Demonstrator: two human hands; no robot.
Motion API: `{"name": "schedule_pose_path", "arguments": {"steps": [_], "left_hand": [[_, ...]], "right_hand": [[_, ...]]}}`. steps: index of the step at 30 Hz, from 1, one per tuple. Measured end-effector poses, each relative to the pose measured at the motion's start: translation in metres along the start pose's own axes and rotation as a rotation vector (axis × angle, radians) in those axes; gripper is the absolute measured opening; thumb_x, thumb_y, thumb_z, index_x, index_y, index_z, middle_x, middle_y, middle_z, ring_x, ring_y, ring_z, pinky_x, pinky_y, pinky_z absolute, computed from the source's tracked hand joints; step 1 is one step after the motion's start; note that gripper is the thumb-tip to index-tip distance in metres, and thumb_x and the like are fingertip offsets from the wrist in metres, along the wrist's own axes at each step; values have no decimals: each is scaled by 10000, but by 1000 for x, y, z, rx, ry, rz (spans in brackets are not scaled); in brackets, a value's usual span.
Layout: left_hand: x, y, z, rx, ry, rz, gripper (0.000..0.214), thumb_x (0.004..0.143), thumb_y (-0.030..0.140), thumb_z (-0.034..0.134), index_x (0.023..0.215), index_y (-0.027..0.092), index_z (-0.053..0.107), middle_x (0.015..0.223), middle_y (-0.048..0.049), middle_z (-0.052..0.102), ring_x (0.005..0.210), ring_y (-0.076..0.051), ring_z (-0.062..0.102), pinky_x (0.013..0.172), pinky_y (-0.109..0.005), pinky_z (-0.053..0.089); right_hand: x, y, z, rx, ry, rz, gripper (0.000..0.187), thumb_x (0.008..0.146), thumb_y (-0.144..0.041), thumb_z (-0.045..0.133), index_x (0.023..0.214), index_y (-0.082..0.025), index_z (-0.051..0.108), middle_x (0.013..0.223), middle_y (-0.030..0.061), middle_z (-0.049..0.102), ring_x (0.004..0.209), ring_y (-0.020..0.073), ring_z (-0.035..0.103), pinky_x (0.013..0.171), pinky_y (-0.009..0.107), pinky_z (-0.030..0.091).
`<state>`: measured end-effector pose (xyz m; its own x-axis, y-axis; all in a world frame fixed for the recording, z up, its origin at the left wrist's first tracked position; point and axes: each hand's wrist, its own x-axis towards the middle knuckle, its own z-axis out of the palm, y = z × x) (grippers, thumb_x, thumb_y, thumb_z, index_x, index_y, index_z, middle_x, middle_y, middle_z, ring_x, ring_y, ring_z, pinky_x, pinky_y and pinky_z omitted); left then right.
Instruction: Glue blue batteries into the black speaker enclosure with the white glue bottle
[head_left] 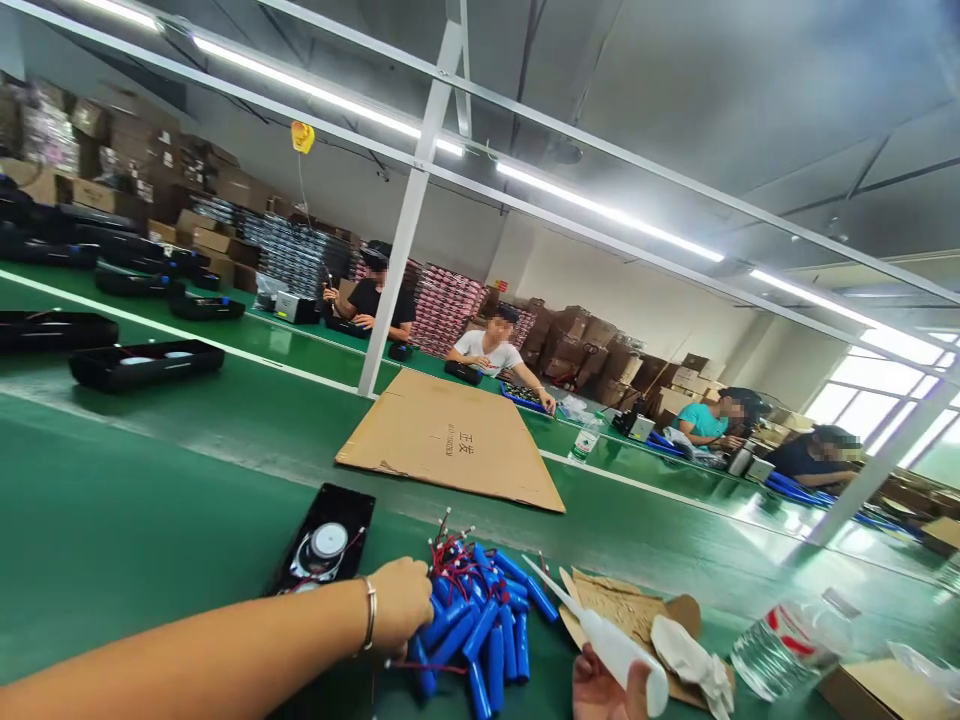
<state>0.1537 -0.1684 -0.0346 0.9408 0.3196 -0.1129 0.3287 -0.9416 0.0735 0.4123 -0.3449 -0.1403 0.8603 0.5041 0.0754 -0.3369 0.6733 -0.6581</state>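
Note:
My left hand [401,603] reaches forward with its fingers curled down onto a pile of blue cylindrical battery cells [480,620] with red wires; a bracelet sits on the wrist. My right hand [600,690], at the bottom edge, grips a white glue tube [600,640] with its nozzle pointing up and left over the cells. An open black speaker housing [324,545] with a round driver lies just left of the cells.
A flat cardboard sheet [450,440] lies on the green conveyor belt [150,500]. A scrap of cardboard with a white rag [690,655], a plastic water bottle [787,645] and a box corner are at right. More black housings [146,362] lie far left. Several people sit across the belt.

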Motion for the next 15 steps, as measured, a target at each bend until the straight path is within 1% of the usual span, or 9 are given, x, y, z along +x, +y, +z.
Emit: {"name": "schedule_pose_path", "arguments": {"steps": [2, 3, 5, 6, 8, 9, 11, 13, 15], "left_hand": [[-17, -14, -21, -55, 64, -54, 145, 544, 213, 756, 675, 222, 694, 801, -51, 720, 835, -247, 636, 704, -308, 480], [-27, -25, -34, -85, 115, -99, 151, 601, 233, 719, 751, 240, 698, 828, -27, 721, 821, -217, 640, 698, -281, 475], [-51, -52, -61, -142, 243, -203, 216, 742, 271, 593, 946, 269, 665, 934, 8, 707, 864, -165, 630, 753, -241, 461], [-63, -68, -72, -163, 300, -255, 250, 789, 294, 532, 1014, 270, 637, 973, 15, 695, 893, -151, 619, 782, -228, 451], [-85, -100, -89, -185, 367, -359, 318, 828, 360, 459, 1077, 240, 615, 987, -11, 681, 898, -155, 610, 790, -227, 446], [-95, -115, -93, -183, 385, -405, 350, 841, 375, 423, 1088, 218, 613, 980, -32, 674, 893, -168, 606, 790, -242, 446], [-109, -138, -94, -169, 391, -464, 368, 850, 372, 380, 1045, 200, 639, 938, -58, 661, 871, -191, 599, 785, -273, 444], [-117, -153, -86, -153, 373, -476, 348, 847, 342, 369, 982, 218, 664, 907, -55, 648, 852, -191, 593, 780, -277, 440], [-118, -159, -74, -142, 342, -451, 319, 838, 308, 380, 934, 243, 678, 902, -42, 638, 842, -175, 591, 784, -262, 438]], "right_hand": [[3, 1, -5, -17, -15, -12, 440, 642, -552, 705, 904, -226, 570, 767, -4, 662, 588, 137, 593, 477, 248, 424], [4, 2, -7, -35, -31, -7, 436, 647, -545, 704, 914, -229, 566, 775, -5, 661, 593, 139, 593, 485, 252, 424], [6, 2, -9, -63, -47, -17, 437, 650, -545, 702, 917, -230, 561, 768, -7, 657, 581, 137, 584, 482, 253, 412], [7, 2, -9, -70, -47, -26, 444, 645, -549, 703, 915, -227, 560, 756, -8, 654, 572, 137, 578, 477, 253, 405], [9, 3, -9, -76, -31, -29, 468, 625, -560, 710, 910, -222, 557, 728, -9, 647, 563, 144, 575, 469, 257, 402], [10, 3, -9, -78, -14, -18, 478, 616, -563, 714, 909, -219, 555, 719, -9, 645, 562, 149, 576, 469, 261, 406], [11, 4, -9, -87, 24, 13, 487, 609, -566, 718, 907, -219, 550, 720, -6, 648, 567, 157, 583, 472, 270, 417], [11, 5, -10, -88, 60, 33, 483, 603, -567, 720, 897, -226, 546, 728, -6, 653, 563, 159, 586, 465, 271, 416], [9, 6, -9, -78, 91, 51, 458, 609, -563, 719, 882, -239, 544, 730, -12, 658, 556, 156, 590, 457, 265, 413]]}}
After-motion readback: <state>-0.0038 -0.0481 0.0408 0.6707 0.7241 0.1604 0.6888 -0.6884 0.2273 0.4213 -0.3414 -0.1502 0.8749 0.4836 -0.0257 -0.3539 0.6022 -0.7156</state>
